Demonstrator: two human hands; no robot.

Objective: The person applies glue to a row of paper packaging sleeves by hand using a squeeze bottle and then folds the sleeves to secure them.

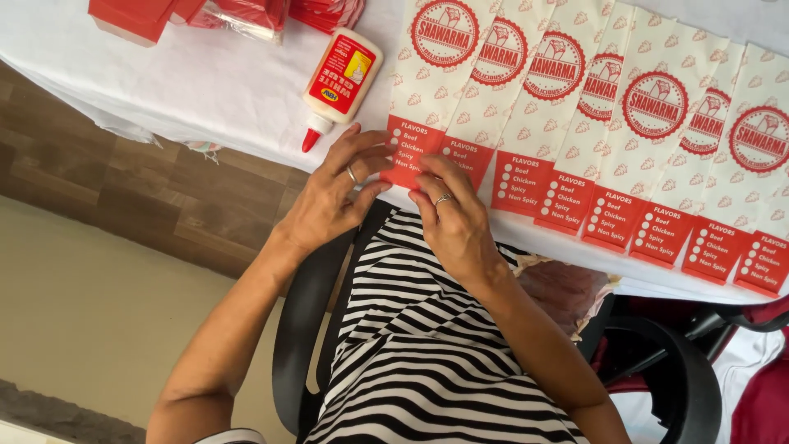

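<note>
— White cloth covers the worktop (205, 90), and at its far left edge sit red cartons (136, 16) with a clear-wrapped red packet (246, 16) beside them. What lies next?

— A white glue bottle (339, 82) on its side, red label, red nozzle pointing toward the near edge, just beside the left hand (329, 201). That hand is spread nearly flat, fingers pressing the red bottom flap of the leftmost paper bag (423, 90). The right hand (452, 222) is loosely curled, fingertips pinching down on the same flap; neither hand grips anything.

— What might go wrong?

— I'd judge uneven pressure could crease the flap or set it crooked, and any wet glue might smear onto fingers or the neighbouring bag. The bottle could also roll off the edge.

— And rightward?

— A row of overlapping bags (657, 123), white with small red motifs, each bearing a round red emblem and a red bottom panel with white dots, fanning to the right edge.
</note>
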